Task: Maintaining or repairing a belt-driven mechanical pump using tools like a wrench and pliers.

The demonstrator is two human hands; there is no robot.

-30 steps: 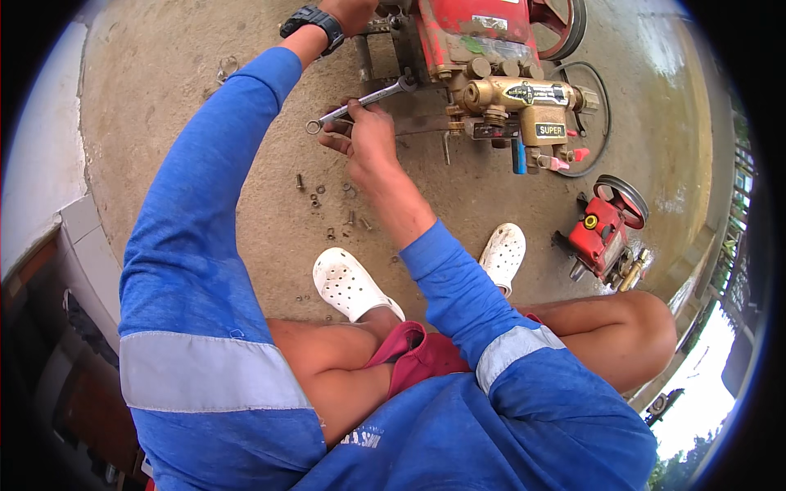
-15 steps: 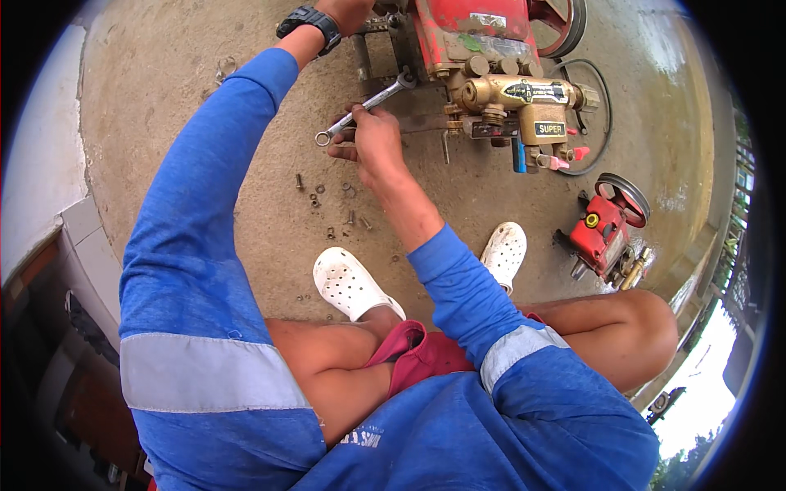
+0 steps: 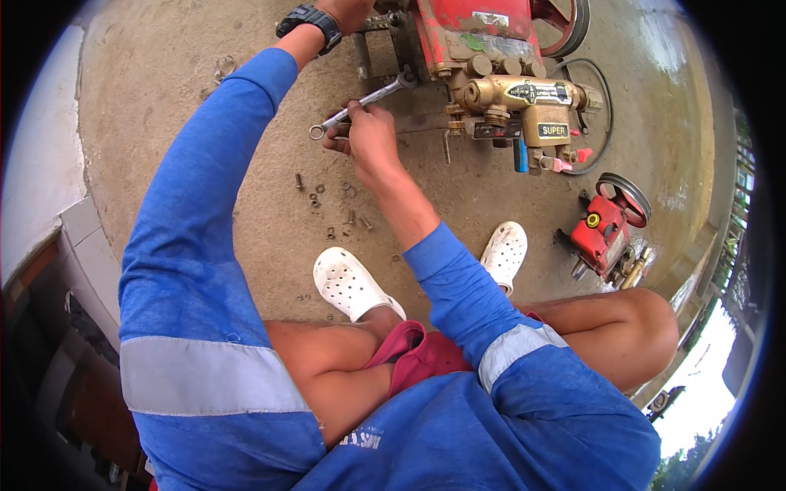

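A steel combination wrench (image 3: pixel 370 97) is held in my right hand (image 3: pixel 370 139), with the thumb and fingers closed around its shank. The open jaw of the wrench meets the dark metal frame (image 3: pixel 399 45) beside the large red pump (image 3: pixel 479 24); whether it sits on a bolt is too small to tell. The ring end points left, past my fingers. My left hand (image 3: pixel 348 11), above a black wristwatch, reaches to the left side of that frame at the top edge, and its fingers are out of sight. Brass valve parts (image 3: pixel 524 94) make up the near side of the pump.
Several loose bolts and nuts (image 3: pixel 350 217) lie on the concrete floor between my right hand and my white clogs (image 3: pixel 350 282). A smaller red pump (image 3: pixel 602 233) with a pulley sits at the right. A black hose (image 3: pixel 608 106) curves beside the large pump.
My right hand has shifted slightly left, swinging the ring end of the wrench left and a little upward. My left hand stays in place.
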